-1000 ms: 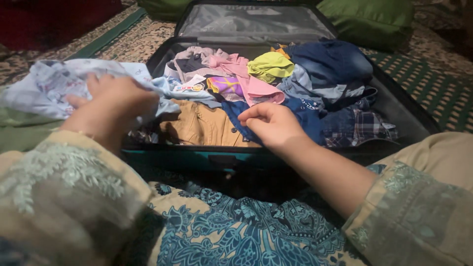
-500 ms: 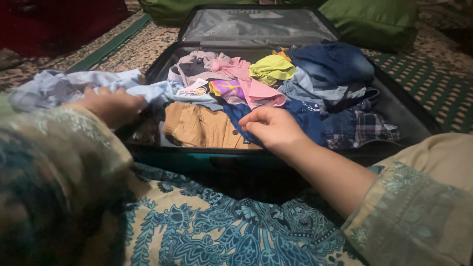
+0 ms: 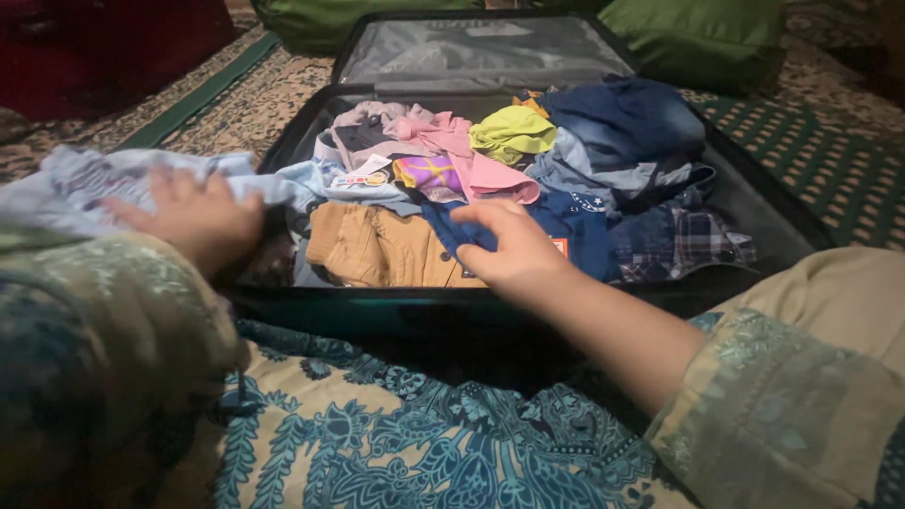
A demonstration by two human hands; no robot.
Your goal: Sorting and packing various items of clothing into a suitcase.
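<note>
An open black suitcase [image 3: 754, 203] with a teal front edge lies on the floor before me, filled with several folded and loose clothes. My left hand [image 3: 193, 219] lies flat, fingers spread, on a light blue printed garment [image 3: 90, 184] draped over the suitcase's left rim. My right hand [image 3: 509, 247] rests with curled fingers on a dark blue garment [image 3: 575, 221] at the front of the case, beside a tan shirt [image 3: 377, 247]. A pink garment [image 3: 471, 151], a yellow-green piece [image 3: 514, 132] and blue denim [image 3: 627, 118] lie further back.
The suitcase's grey-lined lid [image 3: 476, 52] stands open at the back. Green cushions [image 3: 702, 38] lie behind it and a dark red object [image 3: 104, 42] sits at the far left. A patterned carpet [image 3: 820, 151] surrounds the case. My blue-patterned lap [image 3: 396, 443] is in front.
My left hand has lowered and flattened on the light blue garment, pressing it down outside the left rim. My right hand has opened slightly and shifted over the dark blue garment.
</note>
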